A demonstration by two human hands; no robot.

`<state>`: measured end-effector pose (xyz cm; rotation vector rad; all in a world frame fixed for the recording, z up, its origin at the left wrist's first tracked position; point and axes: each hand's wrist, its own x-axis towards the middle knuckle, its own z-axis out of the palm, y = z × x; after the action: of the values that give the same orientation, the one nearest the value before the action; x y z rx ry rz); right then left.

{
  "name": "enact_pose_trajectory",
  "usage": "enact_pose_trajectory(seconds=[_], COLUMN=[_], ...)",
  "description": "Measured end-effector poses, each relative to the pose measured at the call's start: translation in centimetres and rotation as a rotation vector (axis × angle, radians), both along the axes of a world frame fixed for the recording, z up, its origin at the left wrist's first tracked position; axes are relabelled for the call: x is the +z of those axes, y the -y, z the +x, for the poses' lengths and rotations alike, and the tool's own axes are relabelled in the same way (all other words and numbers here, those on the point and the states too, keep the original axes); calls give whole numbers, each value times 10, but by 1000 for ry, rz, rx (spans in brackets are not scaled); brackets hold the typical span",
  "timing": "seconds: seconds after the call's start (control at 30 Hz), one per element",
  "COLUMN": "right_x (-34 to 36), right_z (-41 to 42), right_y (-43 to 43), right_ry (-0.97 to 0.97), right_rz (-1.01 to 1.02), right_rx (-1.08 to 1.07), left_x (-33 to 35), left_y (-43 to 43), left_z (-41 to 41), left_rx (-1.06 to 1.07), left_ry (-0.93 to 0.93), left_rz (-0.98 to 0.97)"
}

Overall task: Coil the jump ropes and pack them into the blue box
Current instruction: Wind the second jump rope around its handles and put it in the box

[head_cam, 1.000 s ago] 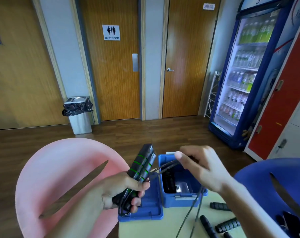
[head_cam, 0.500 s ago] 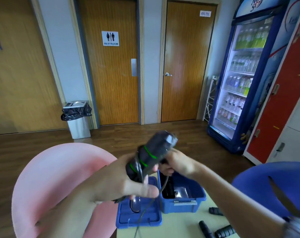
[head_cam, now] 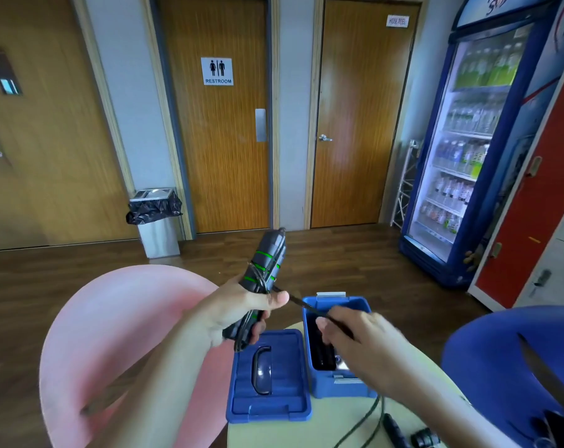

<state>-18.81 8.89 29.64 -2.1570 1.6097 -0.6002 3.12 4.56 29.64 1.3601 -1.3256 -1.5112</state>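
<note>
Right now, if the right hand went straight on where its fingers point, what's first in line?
Likely the left hand gripping the rope handles, reached along the taut cord; depth is unclear.

The room is brightly and evenly lit by soft, diffuse light, with only faint shadows. The drinks fridge at far right glows from within, and its upper shelves wash out to near white. A dull sheen runs down the restroom door, and the wood floor carries a pale reflection near the doors. The right hand is smeared by motion blur, as is the cord it pinches. The left hand and the jump rope handles it grips are crisper. The near pink chair looks soft — perhaps out of focus. Wide-angle distortion bows the door frames and tilts the fridge at the edges.
</note>
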Motion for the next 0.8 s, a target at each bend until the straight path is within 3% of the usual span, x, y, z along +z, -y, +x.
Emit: enact_pose_trajectory(seconds=[0.07,0.17,0.27,0.37,0.5,0.6,0.73,0.8], right_x=[28,70,99,117,111,92,62,46], right_z=[-4,0,9,18,32,37,31,27], right_y=[-8,-14,-7,18,52,65,80,82], right_ry=[-288,-541,-546,-379,-159,-1,224,357], right_rz=[-250,-457,-587,-401,-182,-61,12,82], right_rx=[33,145,397,630,776,774,680,530], left_x=[2,10,18,21,20,20,20,21], left_y=[-4,-11,-11,-21,-36,-41,-46,-47], left_z=[-5,-18,-30,-35,-37,-33,-18,-9], left_rx=[-72,-171,-238,-363,-450,-451,-440,-432], left_ry=[93,322,558,651,545,350,12,-131], left_rz=[-24,-34,-138,-221,-269,-300,-352,-341])
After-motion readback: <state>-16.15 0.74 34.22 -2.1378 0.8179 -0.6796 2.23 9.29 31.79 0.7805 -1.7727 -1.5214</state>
